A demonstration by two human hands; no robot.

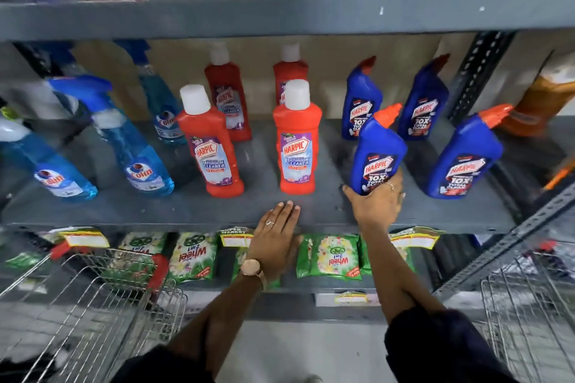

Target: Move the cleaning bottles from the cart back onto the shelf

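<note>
One blue bottle gripped low by right hand, fingers wrapped round its base, tilted at shelf front. Left hand flat on shelf edge, fingers pressed together. Best: stand it upright, label forward, level with neighbouring blue bottle.

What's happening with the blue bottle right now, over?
Right hand gripping blue Harpic bottle, tilted over the shelf. Left hand flat on shelf edge, empty. Landing spot clear.
</note>
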